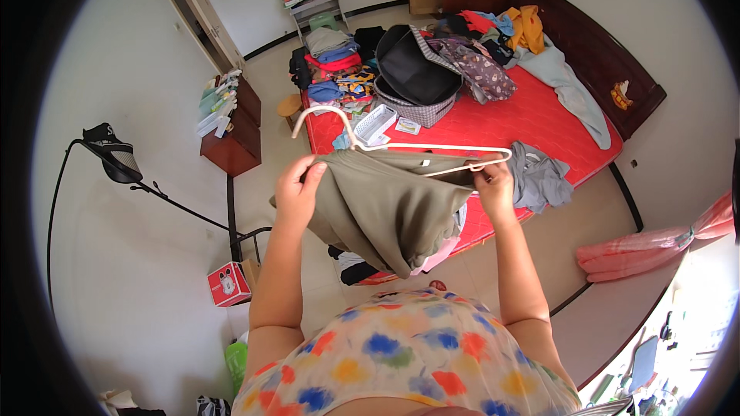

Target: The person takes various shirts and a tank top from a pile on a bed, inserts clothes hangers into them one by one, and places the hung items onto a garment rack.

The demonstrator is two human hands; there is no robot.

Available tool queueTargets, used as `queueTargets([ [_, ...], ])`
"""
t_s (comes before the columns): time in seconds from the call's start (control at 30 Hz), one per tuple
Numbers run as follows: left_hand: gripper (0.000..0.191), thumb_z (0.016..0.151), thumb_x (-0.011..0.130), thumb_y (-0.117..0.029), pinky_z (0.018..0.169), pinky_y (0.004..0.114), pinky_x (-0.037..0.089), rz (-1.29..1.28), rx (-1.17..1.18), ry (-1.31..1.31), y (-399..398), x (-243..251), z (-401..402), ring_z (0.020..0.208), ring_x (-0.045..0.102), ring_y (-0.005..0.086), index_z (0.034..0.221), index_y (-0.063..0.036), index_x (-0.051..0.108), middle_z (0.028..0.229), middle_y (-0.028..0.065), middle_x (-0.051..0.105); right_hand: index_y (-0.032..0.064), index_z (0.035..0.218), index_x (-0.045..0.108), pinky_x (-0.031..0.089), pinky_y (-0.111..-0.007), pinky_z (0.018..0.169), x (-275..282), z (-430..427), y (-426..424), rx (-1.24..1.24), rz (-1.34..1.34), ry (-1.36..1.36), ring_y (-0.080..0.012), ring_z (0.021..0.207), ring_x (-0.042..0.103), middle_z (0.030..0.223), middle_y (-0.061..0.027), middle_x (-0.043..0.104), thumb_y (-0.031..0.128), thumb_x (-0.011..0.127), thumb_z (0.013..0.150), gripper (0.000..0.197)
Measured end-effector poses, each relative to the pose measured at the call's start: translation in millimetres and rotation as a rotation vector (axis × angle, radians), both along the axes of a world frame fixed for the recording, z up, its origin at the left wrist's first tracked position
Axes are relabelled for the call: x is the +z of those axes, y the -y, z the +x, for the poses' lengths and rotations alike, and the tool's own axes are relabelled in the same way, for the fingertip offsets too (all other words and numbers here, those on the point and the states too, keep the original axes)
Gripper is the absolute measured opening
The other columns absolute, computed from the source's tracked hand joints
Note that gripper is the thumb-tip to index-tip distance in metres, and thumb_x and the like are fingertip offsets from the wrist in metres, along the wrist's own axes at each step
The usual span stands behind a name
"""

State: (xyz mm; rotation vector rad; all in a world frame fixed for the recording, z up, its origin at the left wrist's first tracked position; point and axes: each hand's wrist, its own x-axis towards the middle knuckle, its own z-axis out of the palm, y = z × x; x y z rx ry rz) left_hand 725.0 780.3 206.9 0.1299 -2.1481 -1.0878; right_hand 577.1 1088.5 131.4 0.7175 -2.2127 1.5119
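An olive-green garment [387, 208] hangs in loose folds between my hands, above the near edge of the bed. A white clothes hanger [416, 145] sits partly inside its top, with the hook up at the left. My left hand [299, 190] pinches the garment's left upper edge between thumb and fingers. At the other side my right hand [492, 182] grips the garment's edge close to the hanger's right end; whether its fingers also hold the hanger bar is hard to tell. A grey crumpled garment [537, 176] lies on the bed just beyond my right hand.
The red bed [537, 110] bears folded clothes [332, 52], an open checked storage box [419, 107], a white plastic basket [374, 122] and heaped clothes [526, 29]. A wooden cabinet [231, 150] and black stand [179, 202] are at left, a red box [229, 284] below, a pink curtain [630, 254] at right.
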Motion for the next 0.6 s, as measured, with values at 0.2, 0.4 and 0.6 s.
queueTargets([
  [0.2, 0.019, 0.083, 0.063, -0.015, 0.060, 0.026, 0.041, -0.184, -0.024, 0.006, 5.8, 9.5, 3.0, 0.062, 0.050, 0.0158, 0.086, 0.0029, 0.059, 0.070, 0.0075, 0.055, 0.0029, 0.101, 0.064, 0.042, -0.023, 0.071, 19.6, -1.5, -30.5, 0.258, -0.114, 0.360, -0.0117, 0.082, 0.051, 0.098, -0.0033, 0.050, -0.013, 0.053, 0.073, 0.034],
  [0.4, 0.018, 0.077, 0.067, -0.015, 0.054, 0.030, 0.041, -0.380, -0.027, -0.034, -2.9, 21.4, -3.1, 0.059, 0.053, 0.0245, 0.082, 0.0004, 0.060, 0.068, 0.0102, 0.055, 0.0002, 0.106, 0.061, 0.040, -0.020, 0.068, 58.6, 9.1, -37.6, 0.296, 0.052, 0.453, -0.0093, 0.080, 0.050, 0.103, -0.0032, 0.050, -0.010, 0.045, 0.066, 0.045],
  [0.6, 0.018, 0.074, 0.069, -0.017, 0.050, 0.033, 0.039, -0.496, 0.004, -0.087, -16.9, 19.6, -4.9, 0.056, 0.051, 0.0256, 0.078, -0.0019, 0.060, 0.064, 0.0094, 0.053, 0.0013, 0.113, 0.057, 0.042, -0.022, 0.065, 68.4, 30.3, -6.4, 0.335, -0.004, 0.363, -0.0098, 0.074, 0.049, 0.105, -0.0051, 0.051, -0.008, 0.052, 0.071, 0.044],
])
